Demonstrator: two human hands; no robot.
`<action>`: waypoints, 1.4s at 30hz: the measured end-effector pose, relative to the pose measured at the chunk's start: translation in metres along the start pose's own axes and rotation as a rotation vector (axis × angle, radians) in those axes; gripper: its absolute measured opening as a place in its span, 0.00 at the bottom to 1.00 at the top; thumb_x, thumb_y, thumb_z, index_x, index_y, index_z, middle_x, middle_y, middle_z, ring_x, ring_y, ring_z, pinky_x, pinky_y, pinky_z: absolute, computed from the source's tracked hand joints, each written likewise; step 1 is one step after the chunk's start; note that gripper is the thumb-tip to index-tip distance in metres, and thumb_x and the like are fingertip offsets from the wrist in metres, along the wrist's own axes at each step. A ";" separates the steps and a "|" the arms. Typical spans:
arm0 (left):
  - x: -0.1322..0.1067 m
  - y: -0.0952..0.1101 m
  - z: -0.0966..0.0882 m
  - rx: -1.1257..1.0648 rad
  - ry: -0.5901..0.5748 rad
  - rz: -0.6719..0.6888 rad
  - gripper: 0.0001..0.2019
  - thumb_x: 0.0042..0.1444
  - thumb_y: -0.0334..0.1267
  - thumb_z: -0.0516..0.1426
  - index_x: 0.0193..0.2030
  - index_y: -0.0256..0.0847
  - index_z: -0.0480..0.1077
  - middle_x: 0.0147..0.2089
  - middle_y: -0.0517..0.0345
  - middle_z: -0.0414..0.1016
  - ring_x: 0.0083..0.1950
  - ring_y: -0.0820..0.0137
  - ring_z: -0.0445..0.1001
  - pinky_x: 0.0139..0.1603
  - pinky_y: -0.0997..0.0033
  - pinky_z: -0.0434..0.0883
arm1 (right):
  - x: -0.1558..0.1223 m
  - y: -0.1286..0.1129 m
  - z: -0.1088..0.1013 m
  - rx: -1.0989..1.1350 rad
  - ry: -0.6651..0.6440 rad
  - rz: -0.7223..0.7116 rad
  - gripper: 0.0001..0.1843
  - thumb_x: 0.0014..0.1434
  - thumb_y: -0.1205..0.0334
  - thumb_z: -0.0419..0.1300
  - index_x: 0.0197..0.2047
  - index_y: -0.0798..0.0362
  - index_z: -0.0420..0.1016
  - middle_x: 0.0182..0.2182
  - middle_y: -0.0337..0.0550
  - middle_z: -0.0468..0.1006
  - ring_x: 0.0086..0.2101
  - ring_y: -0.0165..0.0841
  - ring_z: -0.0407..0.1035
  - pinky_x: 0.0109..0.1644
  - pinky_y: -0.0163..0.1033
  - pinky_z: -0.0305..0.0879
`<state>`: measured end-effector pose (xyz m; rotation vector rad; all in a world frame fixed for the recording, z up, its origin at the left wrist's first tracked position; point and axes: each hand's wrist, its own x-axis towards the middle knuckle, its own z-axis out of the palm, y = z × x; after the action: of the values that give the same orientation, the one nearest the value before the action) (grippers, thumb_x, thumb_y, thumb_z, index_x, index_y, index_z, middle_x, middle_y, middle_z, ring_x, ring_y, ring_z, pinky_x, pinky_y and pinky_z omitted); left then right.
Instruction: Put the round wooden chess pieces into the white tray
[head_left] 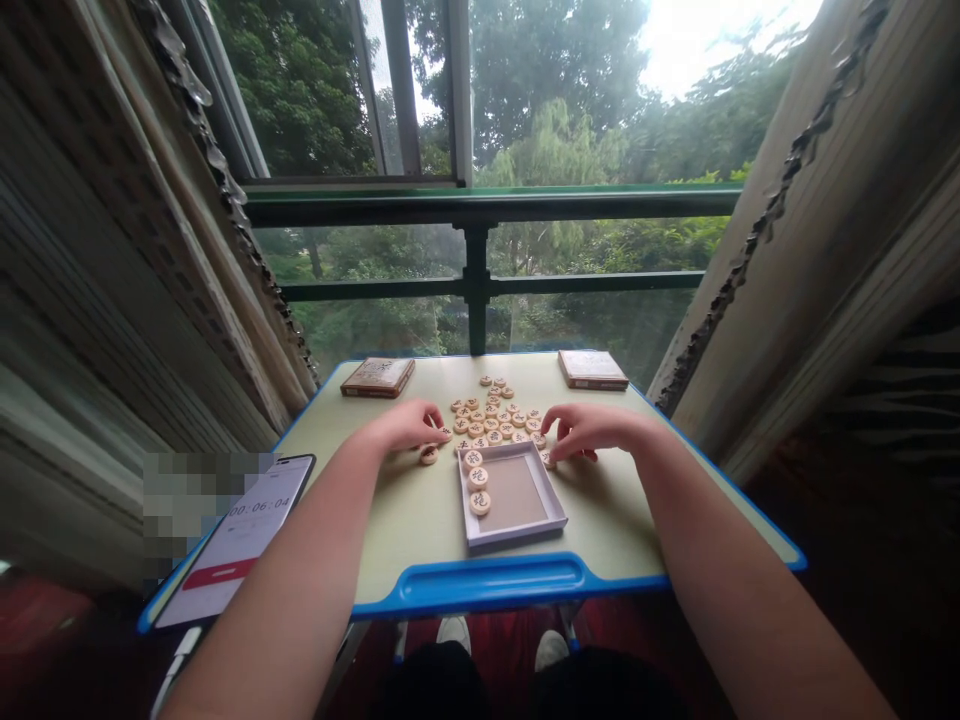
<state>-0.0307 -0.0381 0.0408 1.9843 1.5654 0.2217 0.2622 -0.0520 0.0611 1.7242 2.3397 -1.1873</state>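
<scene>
Round wooden Chinese chess pieces with dark characters lie in a loose cluster on the table. My left hand is at the cluster's left side, thumb and fingertips closed on a Chinese chess piece. Just below those fingers lies another piece. On the opposite side, my right hand has curled fingers on a piece beside the box's upper right corner; the fingers partly cover it. Between my forearms sits a shallow open box, with three pieces in a column along its left wall.
A flat brown box lies at the table's back left, and a similar box at the back right. A phone showing a timer rests by the left edge, with a cable. The table has a blue rim.
</scene>
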 end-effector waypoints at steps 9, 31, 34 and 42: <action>0.003 0.009 0.007 0.191 0.227 0.051 0.19 0.43 0.53 0.56 0.35 0.39 0.73 0.37 0.49 0.74 0.36 0.62 0.71 0.36 0.67 0.66 | 0.006 0.002 0.003 -0.001 0.057 -0.005 0.24 0.44 0.55 0.63 0.45 0.54 0.67 0.30 0.42 0.75 0.23 0.27 0.65 0.22 0.30 0.58; 0.016 0.010 0.017 0.149 0.330 0.051 0.15 0.44 0.48 0.57 0.33 0.40 0.74 0.35 0.51 0.75 0.36 0.63 0.72 0.39 0.64 0.68 | 0.053 -0.004 0.028 -0.230 0.628 -0.426 0.13 0.55 0.69 0.53 0.35 0.52 0.78 0.39 0.46 0.75 0.40 0.36 0.63 0.48 0.42 0.57; 0.018 0.007 0.019 0.079 0.253 0.051 0.13 0.46 0.44 0.56 0.35 0.41 0.74 0.32 0.54 0.75 0.33 0.66 0.72 0.36 0.66 0.68 | 0.053 -0.004 0.028 -0.208 0.655 -0.427 0.13 0.54 0.69 0.52 0.35 0.52 0.78 0.37 0.45 0.75 0.39 0.35 0.63 0.47 0.41 0.57; 0.024 0.006 0.020 -0.020 0.428 0.126 0.15 0.50 0.32 0.50 0.43 0.41 0.73 0.43 0.53 0.74 0.46 0.66 0.69 0.50 0.64 0.65 | 0.054 -0.005 0.029 -0.206 0.639 -0.454 0.12 0.55 0.69 0.52 0.35 0.52 0.78 0.39 0.46 0.75 0.40 0.36 0.63 0.48 0.42 0.57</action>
<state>-0.0095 -0.0237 0.0228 2.1180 1.6791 0.7519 0.2246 -0.0252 0.0204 1.7375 3.2047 -0.3882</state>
